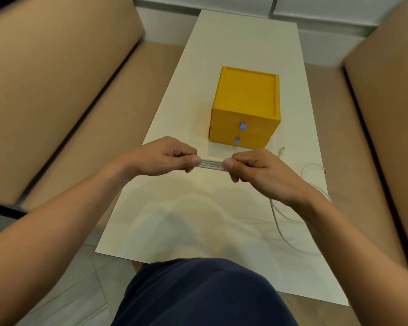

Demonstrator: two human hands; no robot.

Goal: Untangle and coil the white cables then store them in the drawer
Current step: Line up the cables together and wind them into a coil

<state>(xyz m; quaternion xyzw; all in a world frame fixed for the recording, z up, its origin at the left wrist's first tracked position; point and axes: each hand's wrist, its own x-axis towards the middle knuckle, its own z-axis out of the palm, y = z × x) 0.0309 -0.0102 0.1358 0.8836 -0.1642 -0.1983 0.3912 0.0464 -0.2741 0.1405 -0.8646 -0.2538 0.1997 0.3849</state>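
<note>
A folded bundle of white cable [212, 165] stretches flat between my two hands just above the table. My left hand [167, 156] pinches its left end and my right hand [254, 169] pinches its right end. A second white cable [280, 228] lies loose on the table at the right, partly under my right forearm, with its plug [282, 151] near the drawer unit. The yellow two-drawer unit [245, 107] stands just beyond my hands. Both drawers are shut, each with a blue handle [242, 126].
The long white table [222, 55] runs away from me between two tan sofas, the left sofa [45, 95] and the right sofa [386, 114]. My dark blue lap [198, 295] fills the bottom centre. A white wall is at the far end.
</note>
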